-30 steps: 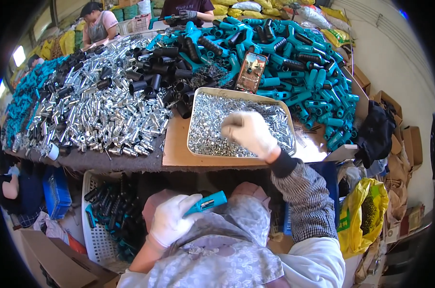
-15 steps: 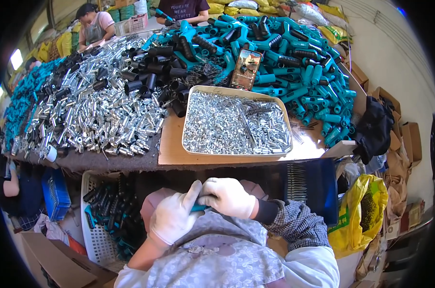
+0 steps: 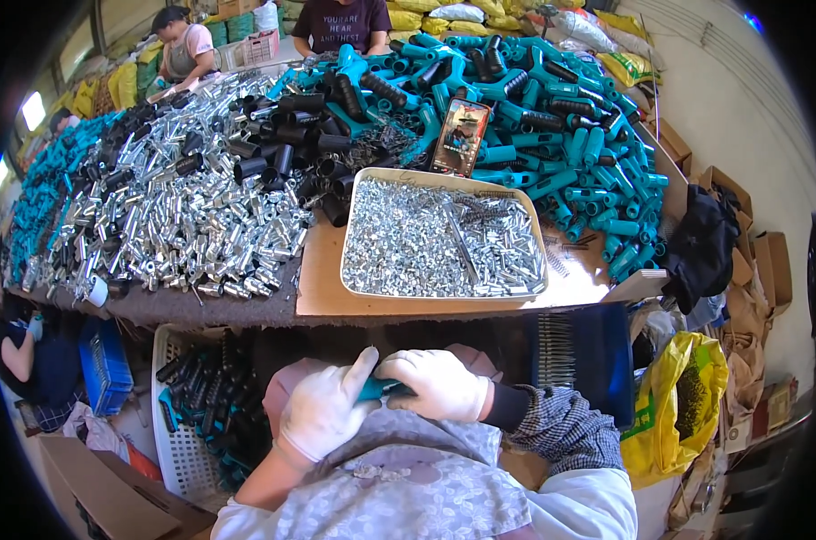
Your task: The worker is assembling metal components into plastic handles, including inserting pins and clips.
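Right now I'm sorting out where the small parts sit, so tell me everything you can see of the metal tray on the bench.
The metal tray is a shallow rectangular pan with rounded corners and a low pale rim. It lies flat on a cardboard sheet near the bench's front edge. Small shiny silver metal pieces fill it almost to the rim, with some darker springs near its far right corner. A phone stands just behind its far edge. Neither gloved hand touches it.
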The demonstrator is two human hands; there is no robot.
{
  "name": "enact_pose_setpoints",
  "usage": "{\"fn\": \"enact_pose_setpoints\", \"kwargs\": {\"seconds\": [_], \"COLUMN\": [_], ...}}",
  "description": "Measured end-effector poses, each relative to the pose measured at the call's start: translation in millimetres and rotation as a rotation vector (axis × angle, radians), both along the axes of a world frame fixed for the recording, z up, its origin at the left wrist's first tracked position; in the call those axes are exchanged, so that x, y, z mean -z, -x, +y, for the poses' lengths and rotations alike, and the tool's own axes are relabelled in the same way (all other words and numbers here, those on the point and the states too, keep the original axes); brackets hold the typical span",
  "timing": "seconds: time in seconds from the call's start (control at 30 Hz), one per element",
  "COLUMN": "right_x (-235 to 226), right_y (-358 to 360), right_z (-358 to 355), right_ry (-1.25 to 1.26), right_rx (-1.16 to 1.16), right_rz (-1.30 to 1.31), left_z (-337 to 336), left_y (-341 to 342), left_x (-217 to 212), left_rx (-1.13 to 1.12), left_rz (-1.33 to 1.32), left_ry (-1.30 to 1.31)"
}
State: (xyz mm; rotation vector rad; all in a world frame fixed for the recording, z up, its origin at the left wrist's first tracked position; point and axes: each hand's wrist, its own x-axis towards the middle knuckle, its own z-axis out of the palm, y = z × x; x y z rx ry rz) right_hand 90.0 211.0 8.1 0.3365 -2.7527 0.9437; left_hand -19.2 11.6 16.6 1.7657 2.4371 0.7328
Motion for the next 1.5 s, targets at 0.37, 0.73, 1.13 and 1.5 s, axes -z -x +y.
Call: {"fn": "enact_pose_setpoints", "kwargs": {"seconds": [0.37, 0.73, 1.13, 1.5], "right_x": [-51.2, -59.4, -55.8, -62.5], "right_y": [33.6, 157.4, 140.5, 81.6], "right_z": [35.1, 256.1, 122.2, 83.6], "right_ry": [-0.190, -0.928, -0.325, 0.296], "right_rx": [-0.214, 0.909, 0.406, 0.428], "right_rz": [0.004, 0.153, -0.079, 0.095], "left_z": [3.9, -6.7, -6.3, -4.7], "left_y": [-7.9, -12.4, -7.2, -3.6], "left_x": [8.3, 12.2, 11.4, 17.4], "left_rx": [-0.136, -0.164, -0.219, -0.279], "left_rz": [-0.603, -0.424, -0.464, -1.249], "left_ry": [-0.159, -0.271, -0.278, -0.494]}}
